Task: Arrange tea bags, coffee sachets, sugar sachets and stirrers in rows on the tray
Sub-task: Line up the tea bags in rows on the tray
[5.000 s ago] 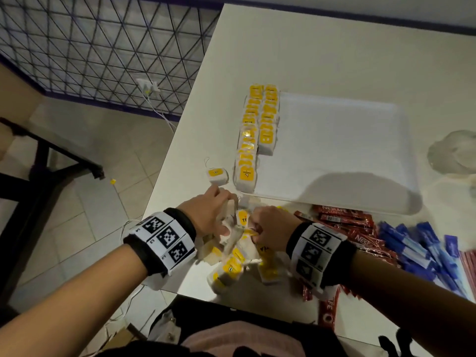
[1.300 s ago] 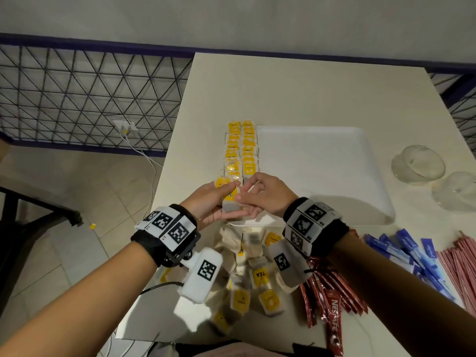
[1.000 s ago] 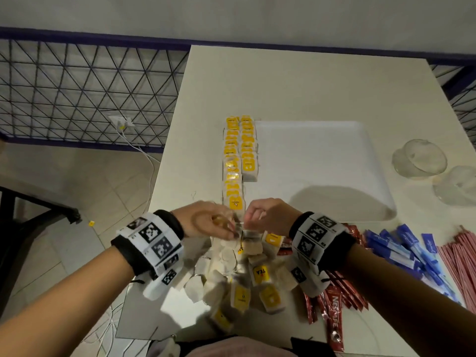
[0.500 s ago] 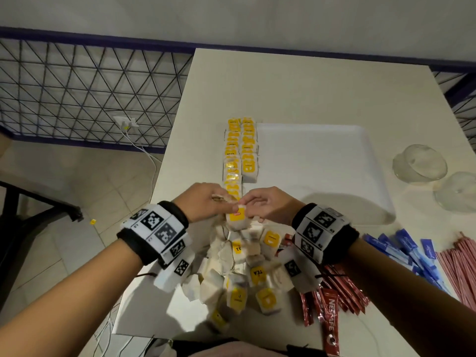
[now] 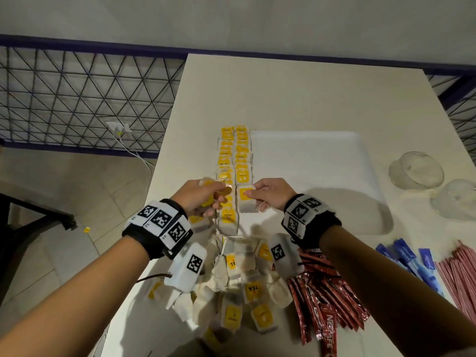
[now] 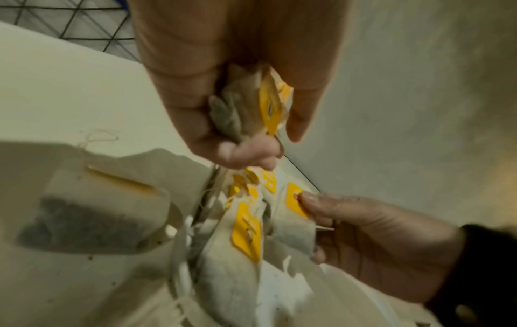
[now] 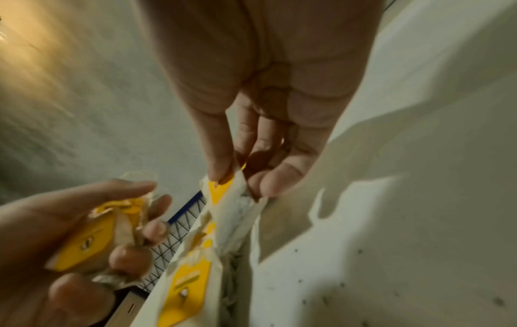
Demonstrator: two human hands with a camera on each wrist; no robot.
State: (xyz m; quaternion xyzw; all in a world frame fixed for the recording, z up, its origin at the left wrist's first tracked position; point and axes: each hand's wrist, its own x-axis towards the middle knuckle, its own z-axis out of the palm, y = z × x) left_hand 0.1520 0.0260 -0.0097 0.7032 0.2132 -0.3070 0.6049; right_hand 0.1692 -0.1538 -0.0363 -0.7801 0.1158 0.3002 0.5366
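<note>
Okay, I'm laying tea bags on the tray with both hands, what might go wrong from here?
1. Strings from the loose pile seem tangled; lifting bags may drag others along.
2. The right hand pinches a tea bag beside the second row; setting it down carelessly may nudge the neighbours.
3. The left hand grips several bags; one may slip.

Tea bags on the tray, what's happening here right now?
A person is laying tea bags in two rows along the left edge of the white tray. The right hand pinches a tea bag at the near end of the right row. The left hand grips a spare tea bag. Coffee sachets, sugar sachets and stirrers wait off the tray.
</note>
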